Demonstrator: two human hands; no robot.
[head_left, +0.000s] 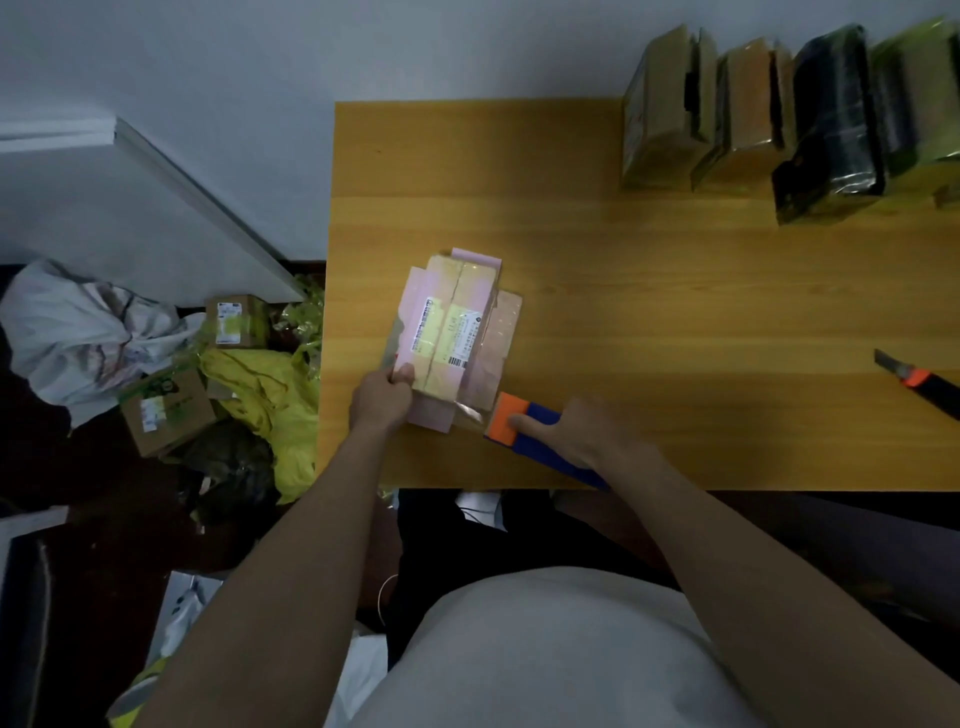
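— From the head camera, where is the flat box?

— On the counter, near its left front corner, label up. The left hand pinches the near left corner, fingers curled on the edge, probably to keep the box from sliding.

— And the right hand?

— It holds a blue and orange scraper lying on the counter, just beside the box's near right corner. The forefinger presses the orange end and the other fingers close over the handle, which looks ready for a firm push.

— Anything else?

— A knife lies well apart at the right edge. Wrapped bundles stand along the far side, out of the way.
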